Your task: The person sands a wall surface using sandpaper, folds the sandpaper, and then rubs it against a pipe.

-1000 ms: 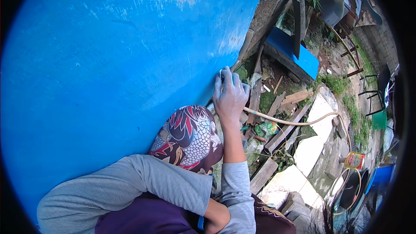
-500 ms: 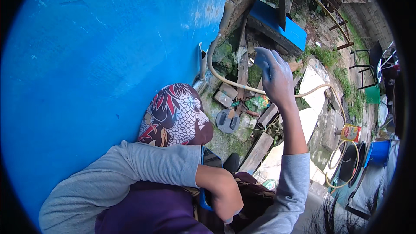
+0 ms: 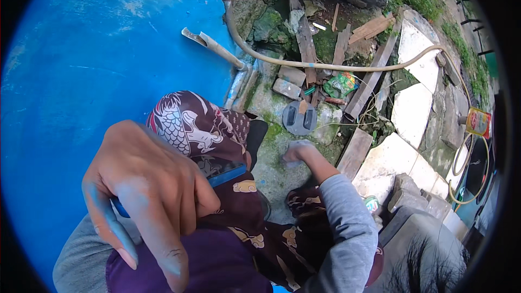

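Note:
My left hand (image 3: 146, 184) is raised close in front at the lower left, its fingers apart and smeared with blue. It holds nothing I can see. Behind it, on my lap beside my patterned knee (image 3: 190, 122), lies a dark glossy flat object with a blue edge (image 3: 230, 174); the hand hides much of it. My right hand (image 3: 298, 152) is low over the mossy ground, bent at the wrist, with a greyish tint. Its fingers are too small and blurred to read. Just beyond it sits a round grey piece (image 3: 299, 118) with two dark ovals.
A blue-painted wall (image 3: 97, 65) fills the left, with a cut pipe (image 3: 214, 49) jutting from its base. A pale hose (image 3: 347, 68) runs across the ground. Bricks (image 3: 287, 82), wooden planks (image 3: 355, 154), a green packet (image 3: 341, 84) and broken white slabs (image 3: 412, 108) lie about.
The view has shifted. My left hand has come up from my lap towards the view. My right hand has dropped from its raised place to near the ground.

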{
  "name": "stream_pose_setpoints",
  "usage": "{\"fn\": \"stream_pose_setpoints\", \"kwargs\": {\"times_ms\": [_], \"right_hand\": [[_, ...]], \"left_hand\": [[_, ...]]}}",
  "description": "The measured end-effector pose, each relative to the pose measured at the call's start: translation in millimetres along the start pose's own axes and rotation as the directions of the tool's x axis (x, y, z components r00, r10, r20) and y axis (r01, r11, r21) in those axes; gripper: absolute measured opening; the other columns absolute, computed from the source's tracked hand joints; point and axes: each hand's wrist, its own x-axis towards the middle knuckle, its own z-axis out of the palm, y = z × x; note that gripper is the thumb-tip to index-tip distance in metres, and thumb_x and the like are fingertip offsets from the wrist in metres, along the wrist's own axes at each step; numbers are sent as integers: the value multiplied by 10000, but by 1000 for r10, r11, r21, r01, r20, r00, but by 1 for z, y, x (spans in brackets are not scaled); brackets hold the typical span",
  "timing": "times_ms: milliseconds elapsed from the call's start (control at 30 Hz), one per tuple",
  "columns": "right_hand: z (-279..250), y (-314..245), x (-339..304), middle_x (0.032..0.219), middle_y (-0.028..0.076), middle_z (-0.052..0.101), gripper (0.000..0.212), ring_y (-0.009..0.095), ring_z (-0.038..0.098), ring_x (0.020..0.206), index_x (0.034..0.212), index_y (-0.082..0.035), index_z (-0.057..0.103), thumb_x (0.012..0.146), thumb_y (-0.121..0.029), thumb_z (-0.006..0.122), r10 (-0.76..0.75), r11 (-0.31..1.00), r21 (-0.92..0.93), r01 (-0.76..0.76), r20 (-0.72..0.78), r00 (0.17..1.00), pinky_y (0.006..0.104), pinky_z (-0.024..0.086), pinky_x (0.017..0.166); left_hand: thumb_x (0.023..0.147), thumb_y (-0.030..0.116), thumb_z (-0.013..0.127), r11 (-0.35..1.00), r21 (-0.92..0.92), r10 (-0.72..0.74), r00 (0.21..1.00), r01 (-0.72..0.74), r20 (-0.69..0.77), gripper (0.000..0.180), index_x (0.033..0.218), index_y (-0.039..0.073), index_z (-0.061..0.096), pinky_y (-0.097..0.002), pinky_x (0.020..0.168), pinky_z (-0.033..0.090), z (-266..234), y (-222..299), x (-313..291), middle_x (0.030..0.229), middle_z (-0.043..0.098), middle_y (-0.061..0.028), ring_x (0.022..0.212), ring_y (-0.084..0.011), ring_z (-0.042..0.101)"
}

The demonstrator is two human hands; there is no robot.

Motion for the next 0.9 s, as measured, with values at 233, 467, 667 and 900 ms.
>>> {"fn": "stream_pose_setpoints", "kwargs": {"times_ms": [233, 467, 667, 900], "right_hand": [[159, -50, 41, 1264, 134, 635, 501, 298, 594, 1192, 1209, -119, 669, 832, -433, 570, -252, 955, 213, 207, 212, 944, 413, 463, 996], [189, -62, 38, 1000, 103, 717, 325, 270, 684, 989, 971, -110, 722, 776, -362, 657, -491, 862, 73, 501, -120, 863, 411, 504, 922], [233, -84, 50, 868, 87, 714, 184, 233, 697, 819, 868, -155, 695, 880, -218, 524, -473, 878, -50, 477, -252, 844, 498, 434, 931], [212, -85, 54, 827, 51, 714, 221, 218, 695, 798, 929, -139, 681, 912, -167, 462, -469, 883, -88, 461, -181, 864, 515, 370, 987]], "left_hand": [[936, 206, 472, 997, -61, -49, 998, 46, -47, 409, 1168, -97, 617, -342, 584, 371, -32, -12, 0, 696, 604, -80, 577, -178, 558], [934, 251, 561, 982, -187, -74, 955, 20, -289, 298, 957, -5, 713, -354, 456, 300, -41, -20, 23, 554, 521, -27, 456, -166, 475], [932, 251, 480, 984, -178, -70, 965, 25, -251, 404, 1139, -64, 626, -354, 554, 348, -55, -26, 20, 677, 568, -80, 574, -194, 536], [932, 276, 562, 967, -252, -136, 887, 23, -441, 315, 1004, 15, 723, -318, 458, 227, -68, -23, 18, 556, 526, -4, 438, -121, 449]]}}
